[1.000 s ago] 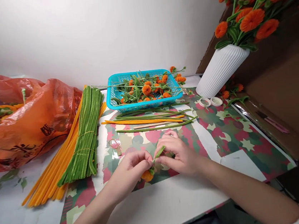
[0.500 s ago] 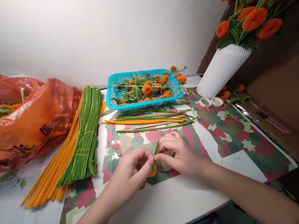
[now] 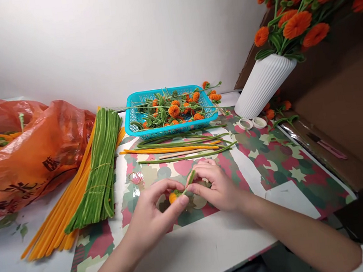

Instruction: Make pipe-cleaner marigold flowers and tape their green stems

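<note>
A small yellow-orange chenille-stem flower with green at its base is held low over the patterned table covering. My left hand curls around it, thumb and forefinger spaced apart on either side; its other fingers are hidden. Close by on the right, my right hand pinches the flower's green chenille stem between thumb and fingers, its short end sticking up past the fingertips. Beyond the hands lie several loose green chenille stems and yellow-orange ones.
Behind stands a blue basket of orange flowers and green leaves. To the left are bundled green stems, yellow stems and an orange plastic bag. A white vase and tape rolls are at the right.
The flower head has swung up and left within my left hand, showing more of itself. My left thumb and forefinger have spread apart. The right hand keeps its pinch; the camera view shifted slightly.
</note>
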The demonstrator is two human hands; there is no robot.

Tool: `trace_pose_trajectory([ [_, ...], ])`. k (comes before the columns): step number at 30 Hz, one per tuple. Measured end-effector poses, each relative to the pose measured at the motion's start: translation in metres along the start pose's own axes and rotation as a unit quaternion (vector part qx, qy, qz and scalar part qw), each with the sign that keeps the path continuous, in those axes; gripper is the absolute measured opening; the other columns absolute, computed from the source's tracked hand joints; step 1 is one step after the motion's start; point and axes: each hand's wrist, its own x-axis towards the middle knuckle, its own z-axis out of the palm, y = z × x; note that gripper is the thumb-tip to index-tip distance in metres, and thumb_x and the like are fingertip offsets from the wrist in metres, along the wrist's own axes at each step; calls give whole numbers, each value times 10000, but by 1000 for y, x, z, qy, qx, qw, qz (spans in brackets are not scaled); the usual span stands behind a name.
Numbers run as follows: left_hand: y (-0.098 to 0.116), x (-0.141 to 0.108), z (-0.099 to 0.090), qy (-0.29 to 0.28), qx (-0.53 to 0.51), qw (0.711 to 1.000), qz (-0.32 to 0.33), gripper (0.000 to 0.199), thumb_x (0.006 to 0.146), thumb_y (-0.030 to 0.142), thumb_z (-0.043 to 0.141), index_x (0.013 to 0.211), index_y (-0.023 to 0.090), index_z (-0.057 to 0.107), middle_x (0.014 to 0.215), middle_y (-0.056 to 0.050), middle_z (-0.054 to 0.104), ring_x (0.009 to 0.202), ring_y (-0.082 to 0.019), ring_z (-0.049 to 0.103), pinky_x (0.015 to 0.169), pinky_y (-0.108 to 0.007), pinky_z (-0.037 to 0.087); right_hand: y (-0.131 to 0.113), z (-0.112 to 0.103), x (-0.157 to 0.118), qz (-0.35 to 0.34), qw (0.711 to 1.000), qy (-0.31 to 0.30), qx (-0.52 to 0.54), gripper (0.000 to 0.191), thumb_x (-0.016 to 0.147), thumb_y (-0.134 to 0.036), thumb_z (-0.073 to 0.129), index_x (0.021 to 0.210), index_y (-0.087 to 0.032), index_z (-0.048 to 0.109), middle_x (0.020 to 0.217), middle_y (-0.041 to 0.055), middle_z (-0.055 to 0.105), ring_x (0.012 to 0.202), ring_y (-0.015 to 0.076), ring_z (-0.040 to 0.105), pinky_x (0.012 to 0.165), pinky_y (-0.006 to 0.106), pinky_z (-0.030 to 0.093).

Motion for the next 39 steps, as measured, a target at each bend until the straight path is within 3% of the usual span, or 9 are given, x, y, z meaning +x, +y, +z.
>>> trace_pose_trajectory([
  [5, 0, -2, 4, 67, 156, 976, 136, 107, 843, 269, 590, 817, 208, 674, 801, -27, 698, 796, -187, 608, 726, -288, 445, 0, 6, 0, 21, 999, 15, -24, 222, 875, -235, 613, 678, -183, 526, 656, -49, 513, 693, 130, 456, 898, 372, 271],
  [10, 1, -2, -4, -61, -13, 997, -36, 232, 849, 389, 591, 757, 186, 655, 799, -39, 665, 718, -170, 595, 594, -257, 445, 2, 1, 0, -24, 999, -28, 1, 199, 894, -244, 612, 709, -190, 563, 703, -35, 594, 732, 135, 504, 905, 367, 274],
  [15, -2, 1, -10, -211, -274, 919, -188, 294, 694, 404, 765, 672, 140, 637, 734, -55, 677, 607, -117, 537, 540, -215, 379, 4, -6, -1, -110, 988, -78, 69, 168, 911, -295, 600, 772, -201, 609, 698, -22, 622, 759, 145, 520, 882, 357, 299],
  [19, -3, 2, -9, -228, -342, 885, -217, 271, 674, 373, 792, 656, 137, 659, 712, -55, 681, 681, -136, 576, 592, -210, 391, 6, -7, -1, -143, 986, -66, 60, 175, 920, -305, 584, 787, -195, 614, 709, -14, 610, 737, 141, 518, 862, 366, 298],
  [26, -2, 3, -4, -222, -329, 895, -205, 258, 706, 393, 737, 660, 153, 657, 738, -66, 687, 790, -194, 630, 720, -277, 448, 7, -7, -1, -133, 987, -71, 50, 95, 896, -268, 617, 823, -208, 619, 720, -15, 605, 756, 150, 518, 847, 361, 307],
  [29, -2, 1, -3, -148, -197, 961, -129, 285, 788, 439, 643, 688, 173, 634, 734, -52, 673, 726, -185, 617, 656, -281, 449, 6, -6, -1, -98, 993, -59, 39, 75, 881, -224, 626, 812, -208, 604, 729, -23, 611, 752, 146, 528, 873, 368, 299],
  [32, -3, -2, -2, 1, 22, 999, 34, 208, 835, 391, 601, 890, 198, 656, 876, -46, 692, 773, -185, 617, 680, -293, 464, 5, -4, 0, -51, 998, -37, 23, 71, 864, -184, 638, 810, -206, 598, 797, -21, 643, 802, 149, 551, 915, 379, 280],
  [36, -6, -3, 2, 100, 222, 943, 227, 154, 787, 250, 676, 929, 208, 633, 920, -36, 709, 874, -207, 634, 760, -321, 476, 3, -2, 1, -17, 1000, -1, 2, 78, 847, -182, 653, 790, -204, 605, 806, -21, 663, 794, 152, 554, 895, 374, 292],
  [39, -11, 0, 7, 127, 275, 913, 273, 55, 824, 169, 615, 868, 201, 622, 889, -37, 716, 899, -212, 637, 792, -345, 468, 2, 1, 1, 9, 1000, 11, -3, 89, 850, -196, 656, 773, -202, 613, 779, -30, 660, 765, 145, 549, 878, 368, 296],
])
